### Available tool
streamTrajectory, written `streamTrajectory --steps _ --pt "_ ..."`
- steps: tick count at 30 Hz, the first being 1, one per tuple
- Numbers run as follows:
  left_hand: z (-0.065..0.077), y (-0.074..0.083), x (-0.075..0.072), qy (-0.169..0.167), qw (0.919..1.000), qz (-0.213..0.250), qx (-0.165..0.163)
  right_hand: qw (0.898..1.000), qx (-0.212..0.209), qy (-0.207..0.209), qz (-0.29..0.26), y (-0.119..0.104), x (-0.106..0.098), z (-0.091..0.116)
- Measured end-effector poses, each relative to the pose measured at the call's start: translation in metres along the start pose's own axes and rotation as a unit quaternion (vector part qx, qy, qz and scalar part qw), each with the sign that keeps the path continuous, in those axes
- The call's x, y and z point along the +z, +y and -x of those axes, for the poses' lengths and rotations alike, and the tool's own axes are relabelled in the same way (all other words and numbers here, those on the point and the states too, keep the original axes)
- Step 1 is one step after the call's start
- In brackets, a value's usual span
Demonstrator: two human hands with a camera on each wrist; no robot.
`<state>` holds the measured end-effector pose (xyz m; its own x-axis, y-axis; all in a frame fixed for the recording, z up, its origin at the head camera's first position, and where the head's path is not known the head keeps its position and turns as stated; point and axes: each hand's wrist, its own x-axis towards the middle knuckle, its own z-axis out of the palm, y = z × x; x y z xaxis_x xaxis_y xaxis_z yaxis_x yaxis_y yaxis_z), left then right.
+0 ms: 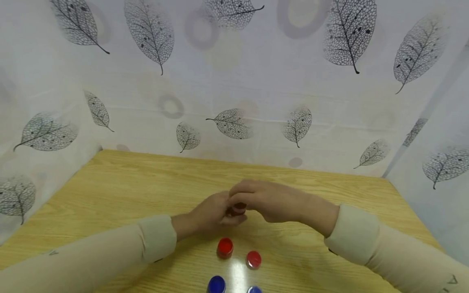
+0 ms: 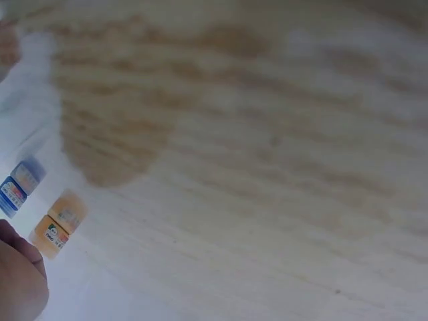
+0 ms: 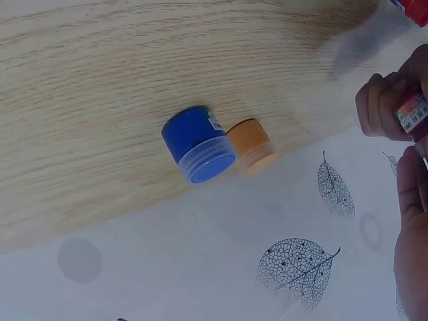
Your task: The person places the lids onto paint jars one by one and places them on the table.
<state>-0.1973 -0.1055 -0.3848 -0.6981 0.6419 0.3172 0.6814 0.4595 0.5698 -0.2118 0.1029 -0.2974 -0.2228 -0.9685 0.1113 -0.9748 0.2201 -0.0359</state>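
Both hands meet over the middle of the table. My left hand grips a small dark red paint jar, mostly hidden by fingers in the head view. From above right, my right hand reaches over it with curled fingers at its top. The right wrist view shows the jar's label and a pale lid end, where the fingertips meet. Nearer me stand an uncovered-looking red jar and, beside it, a flat round red piece.
A blue jar and a pale blue round piece sit at the bottom of the head view. In the right wrist view, a blue jar and an orange jar stand together near the table edge. Leaf-patterned cloth hangs behind.
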Motion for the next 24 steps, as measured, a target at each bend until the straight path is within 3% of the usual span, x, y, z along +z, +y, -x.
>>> streamTrajectory --steps 4,10,17,24 --pt "0.000 -0.001 0.000 -0.008 0.9997 -0.016 0.016 1.000 -0.012 -0.002 0.009 -0.001 -0.003 0.000" --pt "-0.001 -0.003 0.000 0.019 0.9992 -0.031 0.013 0.998 -0.011 0.015 0.053 -0.003 0.000 -0.001" --pt "0.000 -0.003 0.001 0.060 0.9927 -0.097 0.038 0.992 -0.011 0.084 0.089 0.000 0.010 -0.003" --pt "0.003 -0.005 0.002 0.110 0.9818 -0.143 0.060 0.979 -0.010 0.146 0.139 0.002 0.017 -0.006"
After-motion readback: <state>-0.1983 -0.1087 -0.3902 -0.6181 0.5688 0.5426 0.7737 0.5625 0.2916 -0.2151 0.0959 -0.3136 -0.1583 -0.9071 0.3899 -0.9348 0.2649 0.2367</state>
